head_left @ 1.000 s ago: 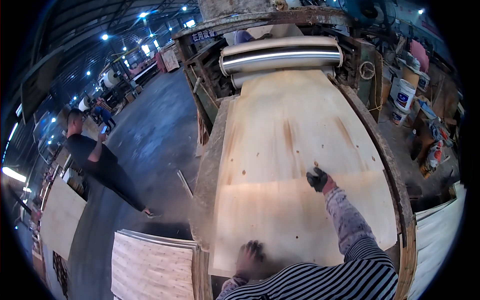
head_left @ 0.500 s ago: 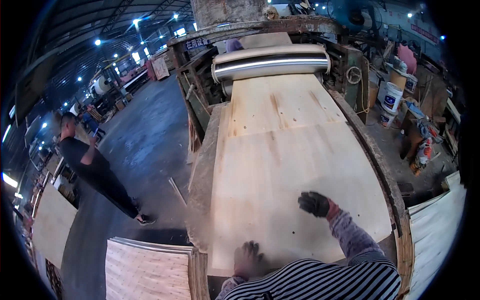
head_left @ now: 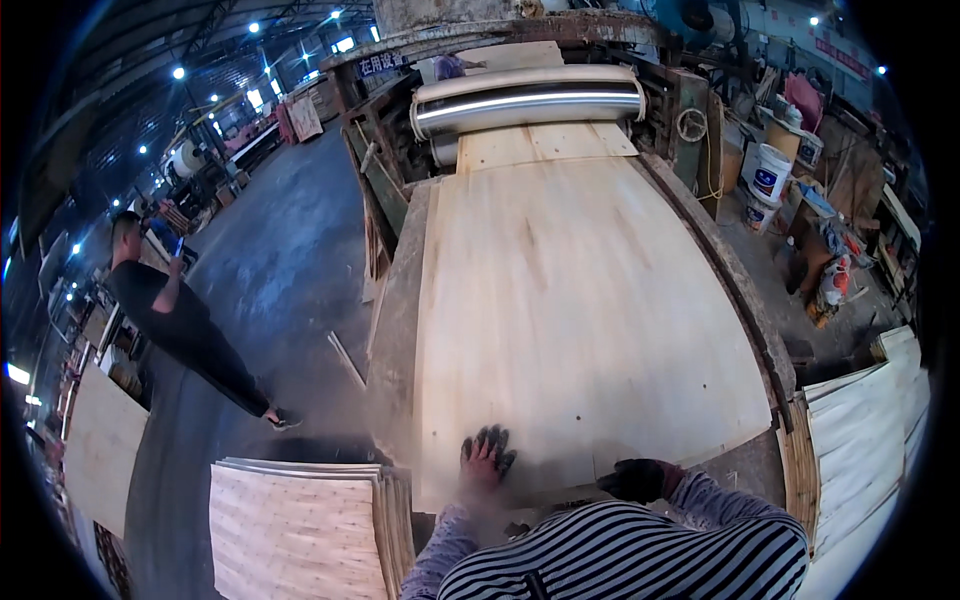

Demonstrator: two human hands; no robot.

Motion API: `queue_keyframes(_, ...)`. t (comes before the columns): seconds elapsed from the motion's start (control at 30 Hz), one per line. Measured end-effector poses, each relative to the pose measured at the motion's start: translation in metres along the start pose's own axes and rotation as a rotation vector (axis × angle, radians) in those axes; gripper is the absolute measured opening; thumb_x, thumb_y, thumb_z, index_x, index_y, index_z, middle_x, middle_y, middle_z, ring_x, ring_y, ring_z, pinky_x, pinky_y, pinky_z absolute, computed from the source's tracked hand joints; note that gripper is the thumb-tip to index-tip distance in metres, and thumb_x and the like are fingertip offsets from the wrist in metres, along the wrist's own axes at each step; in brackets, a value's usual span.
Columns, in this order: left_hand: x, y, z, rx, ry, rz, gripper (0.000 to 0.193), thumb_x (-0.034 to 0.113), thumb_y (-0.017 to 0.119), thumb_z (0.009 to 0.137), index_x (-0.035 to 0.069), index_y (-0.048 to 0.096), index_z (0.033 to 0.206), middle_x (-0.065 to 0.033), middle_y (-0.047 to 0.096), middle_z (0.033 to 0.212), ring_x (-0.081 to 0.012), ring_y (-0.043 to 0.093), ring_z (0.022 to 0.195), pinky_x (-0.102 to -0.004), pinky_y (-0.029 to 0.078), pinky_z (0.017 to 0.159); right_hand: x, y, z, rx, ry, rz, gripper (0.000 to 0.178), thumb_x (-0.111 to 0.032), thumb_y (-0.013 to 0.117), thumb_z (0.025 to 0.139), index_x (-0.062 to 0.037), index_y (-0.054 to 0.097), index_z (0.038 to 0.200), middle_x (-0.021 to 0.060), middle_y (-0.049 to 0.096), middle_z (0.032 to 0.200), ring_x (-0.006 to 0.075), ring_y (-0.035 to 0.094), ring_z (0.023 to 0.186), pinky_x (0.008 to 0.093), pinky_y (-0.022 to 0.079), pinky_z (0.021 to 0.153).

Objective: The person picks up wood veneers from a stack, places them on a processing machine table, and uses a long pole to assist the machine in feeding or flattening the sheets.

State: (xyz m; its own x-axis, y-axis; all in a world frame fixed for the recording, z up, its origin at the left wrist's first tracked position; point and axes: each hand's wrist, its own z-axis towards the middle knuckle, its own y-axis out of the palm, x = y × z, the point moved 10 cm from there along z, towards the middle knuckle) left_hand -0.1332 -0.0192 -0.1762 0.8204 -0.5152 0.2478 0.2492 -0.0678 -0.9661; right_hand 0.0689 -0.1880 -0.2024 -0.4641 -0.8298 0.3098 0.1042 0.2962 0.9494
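A large pale wood veneer sheet (head_left: 570, 300) lies flat on the machine bed in front of me. Its far end meets another veneer sheet (head_left: 545, 145), which runs under a shiny metal roller (head_left: 530, 105). Flat on the near left part of the large sheet rests my left hand (head_left: 487, 460), gloved, fingers spread, holding nothing. My right hand (head_left: 637, 481), in a dark glove, is at the near edge of the same sheet. Its fingers point left, and how far they bend around the edge is hidden.
Veneer stacks stand at my left (head_left: 300, 530) and right (head_left: 870, 420). A person in dark clothes (head_left: 185, 320) stands on the left floor, holding a phone-like object. Behind the roller another person (head_left: 450, 67) is partly visible. White buckets (head_left: 768, 172) stand right of the machine.
Both veneer sheets have moved away from me, the far one deeper under the roller. My right hand has drawn back to the near edge; my left hand sits slightly farther forward.
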Motion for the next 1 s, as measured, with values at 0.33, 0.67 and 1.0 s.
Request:
queue_keyframes(0.33,0.007,0.001,0.004,-0.005,0.088,0.083,0.058,0.046,0.027,0.087,0.016,0.019,0.136,-0.0108,0.017,0.141,-0.0261,0.012,0.131,-0.0457,0.006,0.105,-0.031,0.010,-0.047,0.534,-0.470,-0.598,0.041,-0.024,0.030,0.091,-0.0008,0.036,0.125,0.0137,0.038,0.129,0.0222,0.037,0.119,0.0346,0.028,0.100)
queue_keyframes(0.67,-0.015,0.022,0.041,0.046,0.070,0.244,0.077,0.059,0.034,0.080,0.004,0.022,0.134,-0.0146,0.015,0.141,-0.0336,0.014,0.129,-0.0464,0.004,0.105,-0.081,-0.014,-0.056,0.417,-0.748,-0.237,0.040,-0.029,0.044,0.085,0.0053,0.052,0.104,0.0210,0.053,0.111,0.0318,0.049,0.105,0.0400,0.038,0.092)
queue_keyframes(1.0,0.029,-0.010,0.043,-0.021,0.243,0.261,0.078,0.053,0.050,0.074,0.017,0.019,0.136,-0.0138,0.015,0.141,-0.0307,0.010,0.131,-0.0474,0.004,0.105,-0.135,0.019,-0.043,0.443,-0.747,-0.521,0.044,-0.050,0.054,0.077,-0.0060,0.058,0.082,0.0077,0.058,0.064,0.0219,0.055,0.059,0.0325,0.045,0.057)
